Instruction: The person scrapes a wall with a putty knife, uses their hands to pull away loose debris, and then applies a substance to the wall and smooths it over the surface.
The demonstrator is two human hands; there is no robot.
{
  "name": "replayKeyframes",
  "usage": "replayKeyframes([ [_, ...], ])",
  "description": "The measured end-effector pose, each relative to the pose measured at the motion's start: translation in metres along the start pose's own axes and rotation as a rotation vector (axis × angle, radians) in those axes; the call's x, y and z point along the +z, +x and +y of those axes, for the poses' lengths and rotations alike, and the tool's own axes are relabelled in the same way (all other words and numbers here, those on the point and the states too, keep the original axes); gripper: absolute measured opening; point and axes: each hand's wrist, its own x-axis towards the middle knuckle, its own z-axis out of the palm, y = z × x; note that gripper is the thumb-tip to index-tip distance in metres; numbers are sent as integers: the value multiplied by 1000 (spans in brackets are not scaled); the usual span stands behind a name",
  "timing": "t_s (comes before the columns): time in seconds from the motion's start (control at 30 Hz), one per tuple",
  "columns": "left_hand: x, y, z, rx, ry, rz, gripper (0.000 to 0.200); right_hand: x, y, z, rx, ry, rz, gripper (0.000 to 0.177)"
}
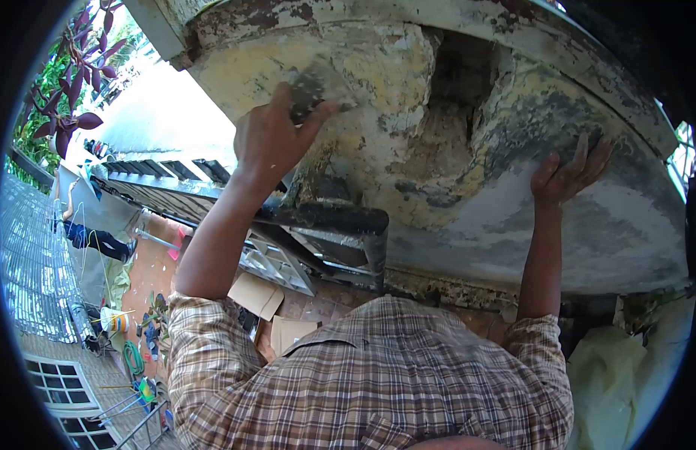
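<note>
My left hand point(277, 135) grips a dark, speckled scrap point(312, 88), blurred by motion, against the peeling yellow and grey plaster wall point(385, 75); I cannot make out exactly what it is. Farther right, my right hand point(571, 171) rests with fingers apart on a dark stained patch of the same wall, holding nothing. Between the hands, a deep broken hole point(460, 82) shows rough brown material inside. A dark pipe point(325, 217) runs below my left hand, close to the forearm.
A metal ladder point(277, 264) and cardboard pieces point(256, 295) lie below. Another person point(100, 238) is at the far left, near a striped bucket point(114, 319) and a green hose point(133, 358). Purple leaves point(67, 120) hang at upper left. Pale sheeting point(603, 375) is at lower right.
</note>
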Motion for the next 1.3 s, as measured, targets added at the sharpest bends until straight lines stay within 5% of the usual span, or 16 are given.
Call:
replayKeyframes([
  [0.2, 8, 6, -8, 153, 10, 59, 56, 0, 2, -1, 4, -14, 27, 51],
  [0.3, -4, -2, 10, -17, 76, -82, 53, -1, 2, -7, 24, -7, 16, 52],
  [0.63, -1, -3, -5, -32, 54, -50, 52, -1, 4, -16, 45, 14, 35, 52],
  [0.97, 1, 7, 24, 252, -5, 24, 54, -2, -3, -11, 51, 5, 21, 53],
  [1.1, -2, 12, 7, 208, -76, 99, 49, 1, -5, -6, 59, -44, 20, 55],
  [1.17, -15, 7, 24, 40, 167, -83, 49, -2, -9, -11, 67, -34, 2, 55],
  [1.3, 1, 0, -1, 94, 75, -32, 56, -5, -11, -14, 89, -13, 5, 55],
])
